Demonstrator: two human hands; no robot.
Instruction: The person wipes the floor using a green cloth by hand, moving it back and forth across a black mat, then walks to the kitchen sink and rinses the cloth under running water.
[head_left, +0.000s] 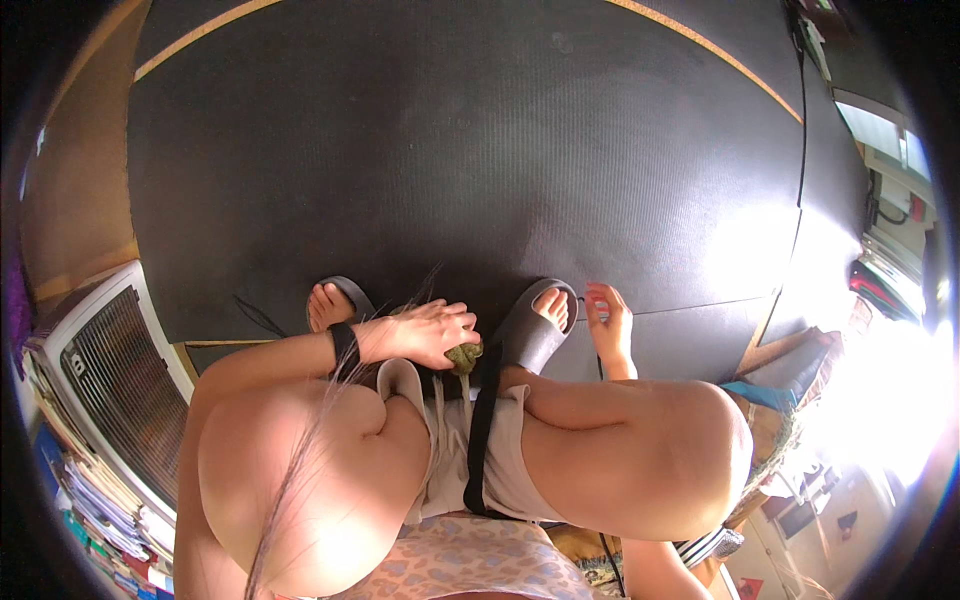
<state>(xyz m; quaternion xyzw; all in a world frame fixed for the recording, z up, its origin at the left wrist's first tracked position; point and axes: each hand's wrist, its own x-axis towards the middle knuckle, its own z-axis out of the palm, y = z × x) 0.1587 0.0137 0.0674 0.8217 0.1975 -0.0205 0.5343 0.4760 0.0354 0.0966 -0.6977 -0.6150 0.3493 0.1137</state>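
My left hand (424, 330), with a black band on its wrist, is between my feet, just above the floor. Its fingers are closed over a small bunched olive-green fabric piece (465, 357), partly hidden under the palm. Beside my right sandal (534, 336), my right hand (611, 319) reaches down past the thigh. Its fingers are loosely bent with no object visible in them. My other sandal (351, 294) stands to the left of the fabric.
Black ribbed matting (450, 165) covers the floor ahead, with seams at the right. A white-framed unit with a dark slatted panel (112, 375) stands at the left, near stacked papers (105, 502). A blue item (761, 396) lies right of my knee. A black strap (484, 442) hangs before me.
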